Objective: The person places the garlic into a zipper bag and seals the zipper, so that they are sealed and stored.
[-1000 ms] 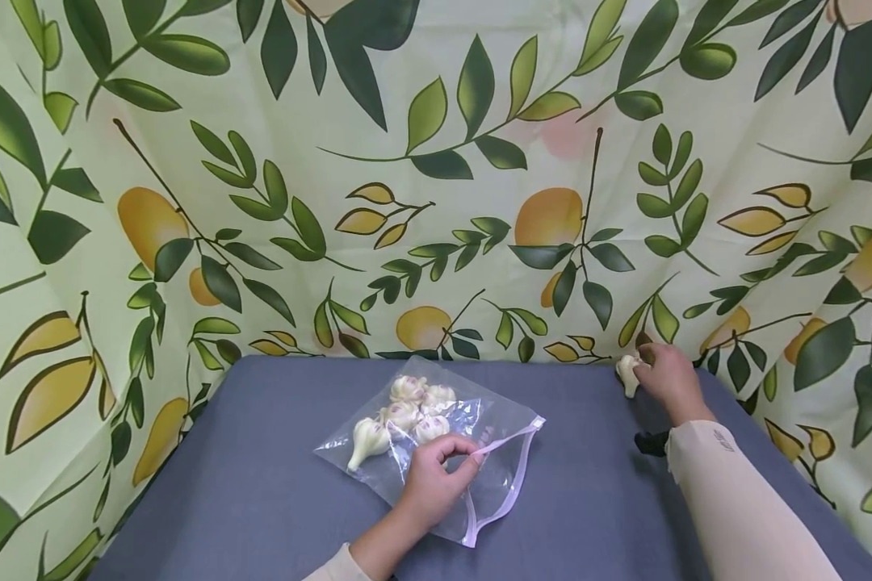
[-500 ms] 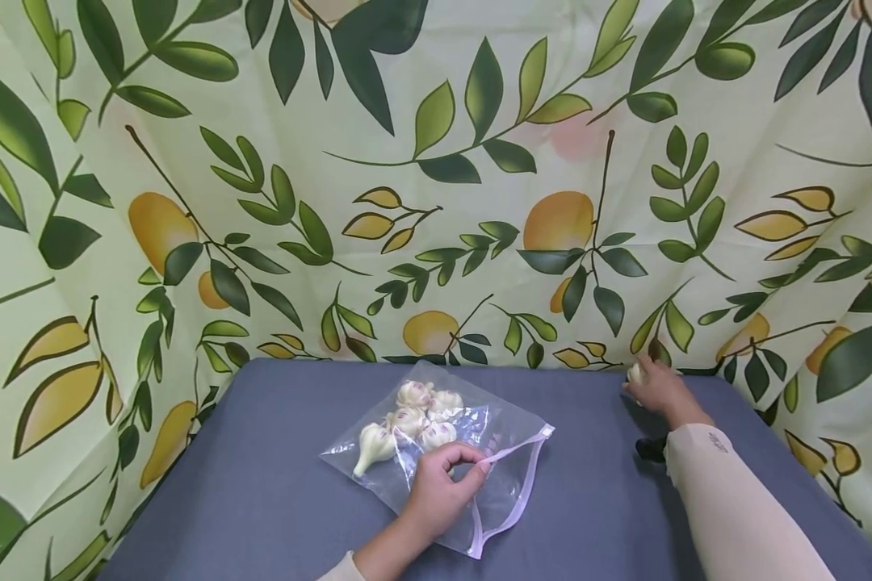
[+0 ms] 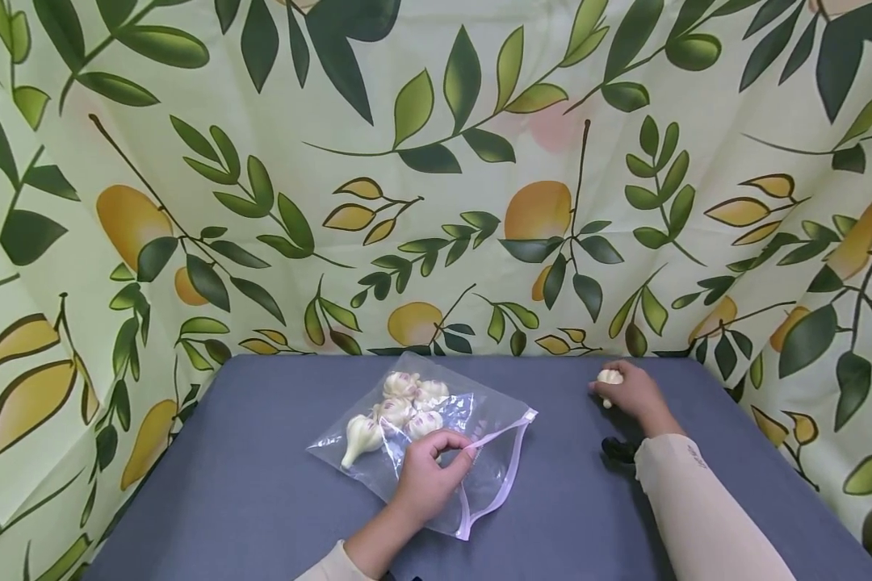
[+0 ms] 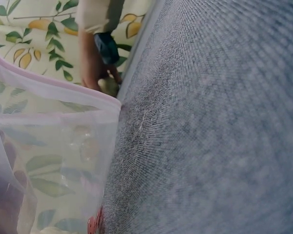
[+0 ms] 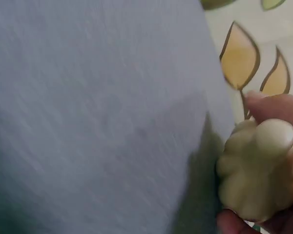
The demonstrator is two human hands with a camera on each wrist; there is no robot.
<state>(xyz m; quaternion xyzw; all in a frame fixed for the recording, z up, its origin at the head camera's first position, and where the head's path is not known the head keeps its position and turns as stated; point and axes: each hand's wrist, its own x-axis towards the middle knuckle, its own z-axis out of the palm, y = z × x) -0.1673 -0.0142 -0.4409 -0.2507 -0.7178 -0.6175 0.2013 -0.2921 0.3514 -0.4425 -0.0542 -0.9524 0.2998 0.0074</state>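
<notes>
My right hand (image 3: 635, 393) grips a white garlic bulb (image 3: 609, 378) near the far right part of the table. In the right wrist view the garlic bulb (image 5: 259, 168) sits between thumb and fingers, its stem end toward the camera. With its thumb and index finger, my left hand (image 3: 430, 474) pinches the pink rim of a clear zip bag (image 3: 491, 452). The bag lies at the table's middle with its mouth open toward the lower right. Several garlic bulbs (image 3: 396, 411) are inside it. Seen from the left wrist, the clear zip bag (image 4: 63, 141) hides most of my left hand.
A dark grey cloth covers the table (image 3: 276, 500). Behind and at both sides hangs a leaf-and-fruit patterned curtain (image 3: 472, 274), meeting the table's far edge. A small black object (image 3: 616, 452) shows under my right wrist.
My right hand has closed round the garlic bulb and drawn it slightly left from where it lay. My left hand keeps its pinch on the bag's rim. The head view has shifted a little.
</notes>
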